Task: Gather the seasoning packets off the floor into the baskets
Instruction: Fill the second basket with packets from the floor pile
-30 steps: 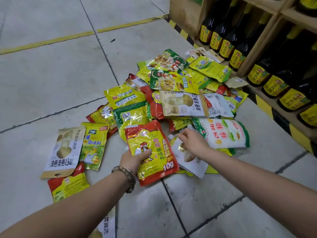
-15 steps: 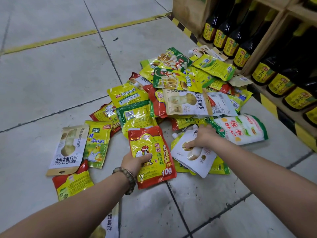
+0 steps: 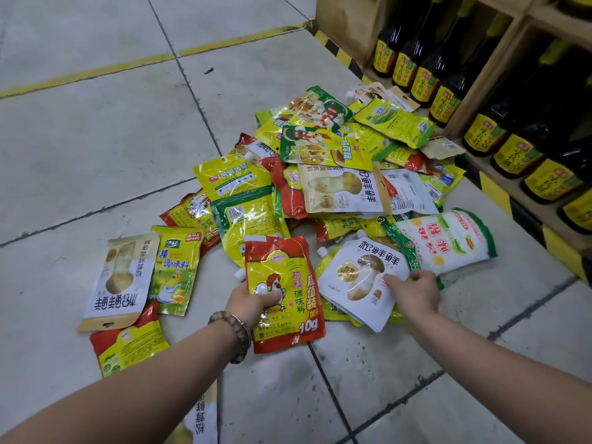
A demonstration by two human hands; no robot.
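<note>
At the near edge of the pile (image 3: pixel 323 174), left hand (image 3: pixel 253 304) grips the red packet (image 3: pixel 285 277) by its left side; right hand (image 3: pixel 413 294) pinches the white pouch (image 3: pixel 355 277) just right of it.

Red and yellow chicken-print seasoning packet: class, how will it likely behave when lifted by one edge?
Probably floppy: the red and yellow chicken-print seasoning packet is thin, crinkled film and may sag from the left hand gripping its side. Likely light for its size: it looks flat, barely bulging. Its glossy surface could slip.
</note>
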